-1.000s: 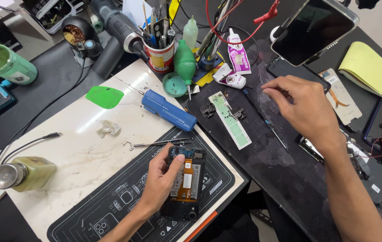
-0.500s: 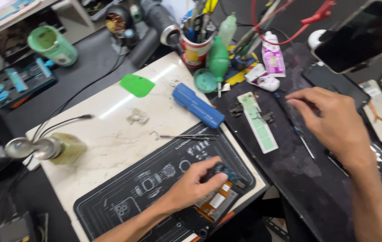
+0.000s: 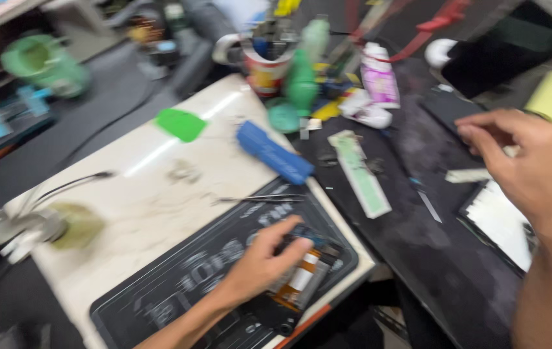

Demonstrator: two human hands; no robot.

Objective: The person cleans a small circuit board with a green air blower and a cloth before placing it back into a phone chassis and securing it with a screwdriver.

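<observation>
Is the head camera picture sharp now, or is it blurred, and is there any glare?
Head view: motion blur smears the whole frame; the left hand on the opened phone and the right hand have soft edges. A bright streak of glare lies on the white board.

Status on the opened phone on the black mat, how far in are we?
Done: the opened phone with its orange inner parts lies back-off on the black printed work mat. In hand: the left hand rests on it; the right hand hovers over the dark bench with fingers pinched, contents too blurred to tell. Left: the thin metal tweezers and blue cylindrical tool lie untouched; phone not closed.
</observation>
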